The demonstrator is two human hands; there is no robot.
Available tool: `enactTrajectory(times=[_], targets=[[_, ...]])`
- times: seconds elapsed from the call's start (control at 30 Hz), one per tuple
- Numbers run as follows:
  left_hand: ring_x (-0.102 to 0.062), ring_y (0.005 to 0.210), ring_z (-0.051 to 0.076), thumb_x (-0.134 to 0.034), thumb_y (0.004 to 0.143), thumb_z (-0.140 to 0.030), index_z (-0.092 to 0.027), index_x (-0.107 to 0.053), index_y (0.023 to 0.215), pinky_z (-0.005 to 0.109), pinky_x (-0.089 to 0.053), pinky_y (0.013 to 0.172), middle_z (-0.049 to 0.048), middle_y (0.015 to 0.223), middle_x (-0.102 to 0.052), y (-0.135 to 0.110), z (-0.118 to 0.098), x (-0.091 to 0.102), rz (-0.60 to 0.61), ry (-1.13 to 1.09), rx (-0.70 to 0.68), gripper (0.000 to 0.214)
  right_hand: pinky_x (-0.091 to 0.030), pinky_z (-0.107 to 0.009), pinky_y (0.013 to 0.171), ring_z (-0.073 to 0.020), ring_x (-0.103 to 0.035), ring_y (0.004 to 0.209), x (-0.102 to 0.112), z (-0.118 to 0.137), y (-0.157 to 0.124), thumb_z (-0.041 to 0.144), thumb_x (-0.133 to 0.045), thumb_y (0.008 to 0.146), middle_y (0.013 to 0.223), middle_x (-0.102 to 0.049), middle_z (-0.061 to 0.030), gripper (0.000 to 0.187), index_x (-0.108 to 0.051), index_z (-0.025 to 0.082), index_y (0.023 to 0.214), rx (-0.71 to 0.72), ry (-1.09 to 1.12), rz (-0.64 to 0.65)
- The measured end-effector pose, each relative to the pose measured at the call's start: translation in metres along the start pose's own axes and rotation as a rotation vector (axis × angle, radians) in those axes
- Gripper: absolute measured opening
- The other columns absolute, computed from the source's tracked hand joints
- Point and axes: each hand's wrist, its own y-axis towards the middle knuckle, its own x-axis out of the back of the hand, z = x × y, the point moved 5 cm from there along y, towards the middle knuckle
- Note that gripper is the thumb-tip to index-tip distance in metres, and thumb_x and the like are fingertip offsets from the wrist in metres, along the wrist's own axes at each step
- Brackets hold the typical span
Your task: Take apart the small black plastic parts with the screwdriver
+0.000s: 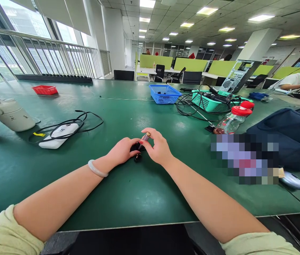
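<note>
- Sleeves (pixel 4 237), pale green, pushed back above both forearms, apparently to leave the wrists free.
- Bracelet (pixel 97 169), pale ring, on the left wrist, lying against the surface (pixel 128 198).
- Left hand (pixel 122 150), resting low and closed over a black piece (pixel 137 156). It seems to pin the piece to the green top so it cannot slide.
- Right hand (pixel 160 148), touching the left one, its fingertips pinching a small cylinder (pixel 146 136). The cylinder is tilted, its upper end clear of the fingers and its lower end at the black piece. What the cylinder is cannot be told.
- White device (pixel 59 135), flat, to the left, ringed by a loose black cable (pixel 93 124) and with a yellow tag (pixel 39 134) beside it, well apart from the hands.
- Cream flask (pixel 12 115), lying on its side at the far left edge.
- Clear bottle (pixel 231 122) with a red cap, tipped over on the right, just beside a dark blue bag (pixel 285 138).
- Blue basket (pixel 164 94) and teal basket (pixel 205 102), further back. The teal one holds tangled black leads that spill onto the surface.
- Red tray (pixel 44 90), alone at the far left.
- Open computer case (pixel 236 76), leaning behind the teal basket.
- Co-worker (pixel 295 83), seated far right, arms on the surface.
- Green partitions (pixel 155 61) and office chairs, at the back of the room.
</note>
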Motion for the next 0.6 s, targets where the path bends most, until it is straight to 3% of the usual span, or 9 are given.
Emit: enactTrajectory(times=[0.13,0.3,0.47,0.6], targets=[[-0.064,0.095,0.028,-0.066,0.087,-0.037,-0.024,-0.06,0.131,0.04,-0.051,0.086,0.0087,0.101,-0.071,-0.001,-0.001,0.001,0.005,-0.003,0.013,0.046,-0.048,-0.041,0.098,-0.0218,-0.066,0.089,0.012,-0.001,-0.003,0.027,-0.058,0.09,0.093,-0.07,-0.0025,0.023,-0.057,0.031,0.113,-0.025,0.098,-0.131],[-0.064,0.099,0.028,-0.064,0.088,-0.036,-0.023,-0.059,0.133,0.042,-0.051,0.091,0.0101,0.104,-0.07,-0.001,-0.001,0.0,0.003,-0.018,0.024,0.048,-0.047,-0.043,0.1,-0.0219,-0.066,0.092,0.008,-0.007,0.0,0.021,-0.054,0.091,0.094,-0.072,-0.0027,0.026,-0.054,0.03,0.115,-0.063,0.064,-0.048],[-0.062,0.107,0.028,-0.061,0.088,-0.034,-0.023,-0.058,0.134,0.044,-0.05,0.097,0.01,0.11,-0.069,-0.002,-0.001,-0.002,0.012,-0.033,0.025,0.047,-0.048,-0.038,0.092,-0.0199,-0.066,0.083,0.006,-0.018,0.004,0.028,-0.062,0.087,0.086,-0.068,0.0003,0.012,-0.056,0.028,0.097,-0.137,-0.006,-0.059],[-0.061,0.115,0.028,-0.055,0.092,-0.033,-0.021,-0.059,0.131,0.047,-0.048,0.104,0.0104,0.122,-0.068,-0.003,-0.006,0.003,-0.046,-0.047,-0.021,0.041,-0.049,-0.033,0.08,-0.0181,-0.064,0.074,0.009,-0.022,0.007,0.035,-0.066,0.085,0.077,-0.065,0.0025,0.016,-0.052,0.026,0.088,-0.161,-0.038,-0.085]])
